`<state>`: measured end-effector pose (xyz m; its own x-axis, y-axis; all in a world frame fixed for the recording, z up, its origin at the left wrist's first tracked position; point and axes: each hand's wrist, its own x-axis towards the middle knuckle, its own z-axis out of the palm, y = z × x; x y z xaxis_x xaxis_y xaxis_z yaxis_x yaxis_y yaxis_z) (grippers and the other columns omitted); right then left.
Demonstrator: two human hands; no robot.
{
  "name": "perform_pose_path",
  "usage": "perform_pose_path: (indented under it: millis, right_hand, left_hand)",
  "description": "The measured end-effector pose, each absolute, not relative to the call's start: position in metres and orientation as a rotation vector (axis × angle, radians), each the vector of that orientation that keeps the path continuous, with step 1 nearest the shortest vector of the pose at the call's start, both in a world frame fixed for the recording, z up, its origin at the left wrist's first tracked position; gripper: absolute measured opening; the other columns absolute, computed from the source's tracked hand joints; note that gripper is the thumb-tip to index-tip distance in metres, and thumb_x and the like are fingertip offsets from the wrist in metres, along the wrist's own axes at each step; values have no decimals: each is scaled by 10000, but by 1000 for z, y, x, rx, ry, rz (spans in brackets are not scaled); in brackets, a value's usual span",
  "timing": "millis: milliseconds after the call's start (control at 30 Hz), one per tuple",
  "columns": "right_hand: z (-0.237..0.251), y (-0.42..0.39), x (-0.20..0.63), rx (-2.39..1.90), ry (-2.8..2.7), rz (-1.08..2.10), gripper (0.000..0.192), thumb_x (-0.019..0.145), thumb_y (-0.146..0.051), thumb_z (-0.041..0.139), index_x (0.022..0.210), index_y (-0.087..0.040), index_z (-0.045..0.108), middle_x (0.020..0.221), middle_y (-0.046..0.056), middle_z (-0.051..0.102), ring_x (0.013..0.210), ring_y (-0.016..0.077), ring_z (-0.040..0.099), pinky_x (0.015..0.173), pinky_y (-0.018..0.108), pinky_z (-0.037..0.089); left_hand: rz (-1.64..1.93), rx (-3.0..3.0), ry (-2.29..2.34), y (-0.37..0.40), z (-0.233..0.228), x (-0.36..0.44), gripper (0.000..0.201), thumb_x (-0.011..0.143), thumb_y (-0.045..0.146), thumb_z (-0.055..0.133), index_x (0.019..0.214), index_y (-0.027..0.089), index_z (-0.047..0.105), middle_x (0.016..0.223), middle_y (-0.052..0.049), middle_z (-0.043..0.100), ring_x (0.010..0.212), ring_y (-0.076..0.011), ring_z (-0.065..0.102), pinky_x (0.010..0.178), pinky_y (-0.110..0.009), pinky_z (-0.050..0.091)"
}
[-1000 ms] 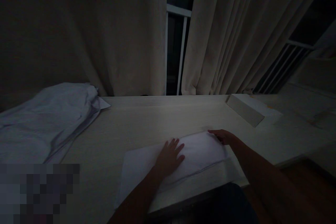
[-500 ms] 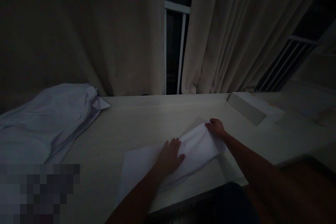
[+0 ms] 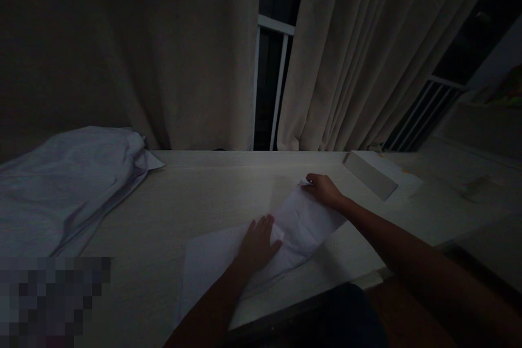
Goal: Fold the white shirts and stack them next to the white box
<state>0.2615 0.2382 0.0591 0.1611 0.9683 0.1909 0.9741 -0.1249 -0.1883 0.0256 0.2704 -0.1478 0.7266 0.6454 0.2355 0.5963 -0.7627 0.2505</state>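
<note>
While one white cloth [image 3: 293, 228] lies on the table [image 3: 204, 190], its far corner is pinched in the closed fingers of the right hand [image 3: 324, 189], the left hand [image 3: 258, 243] presses flat, fingers spread, on its middle, one bundle of fabric [image 3: 65, 185] far left, one box [image 3: 369, 174] right.

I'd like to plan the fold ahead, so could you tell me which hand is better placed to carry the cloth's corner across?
Probably the right hand: it already pinches the far corner of the cloth. The left hand lies flat, pinning the middle.
</note>
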Motion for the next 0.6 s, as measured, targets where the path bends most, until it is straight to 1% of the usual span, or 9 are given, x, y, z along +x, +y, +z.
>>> perform_pose_path:
  millis: [133, 267, 367, 500, 600]
  right_hand:
    - [76, 244, 225, -2229, -2038, -98, 205, 903, -338, 541, 1003, -175, 615, 992, 93, 687, 922, 204, 619, 724, 246, 371]
    - [91, 255, 197, -2302, -2112, -124, 240, 893, -319, 539, 1067, -170, 609, 1046, 124, 676, 964, 228, 622, 761, 277, 405]
    - [97, 259, 184, -2347, -2124, -118, 271, 871, -316, 566, 1089, -161, 612, 1091, 147, 662, 1001, 245, 617, 788, 302, 428]
    - [103, 263, 164, -2373, -2144, -109, 293, 859, -320, 583, 1092, -145, 616, 1115, 168, 651, 1024, 264, 620, 806, 326, 457]
    - [109, 269, 140, -2366, -2155, -98, 302, 844, -308, 603, 1083, -124, 619, 1117, 187, 648, 1028, 280, 626, 822, 348, 475]
  left_hand:
    - [449, 2775, 1010, 271, -148, 29, 743, 897, 597, 302, 1490, 154, 246, 1565, -113, 250, 1443, -270, 208, 1170, -480, 99]
    - [512, 2784, 1054, 264, -141, 25, 757, 901, 594, 299, 1499, 136, 217, 1577, -121, 208, 1454, -269, 166, 1173, -481, 97]
    - [560, 2776, 1116, 256, -137, 15, 730, 909, 589, 283, 1502, 168, 224, 1585, -103, 186, 1462, -286, 124, 1169, -517, 65]
    - [435, 2719, 1110, 246, -142, 3, 696, 890, 610, 311, 1477, 236, 305, 1569, -90, 249, 1449, -324, 162, 1146, -576, 64]
    - [446, 2684, 1117, 242, -146, 2, 709, 882, 599, 338, 1475, 212, 312, 1563, -116, 259, 1447, -335, 161, 1145, -581, 42]
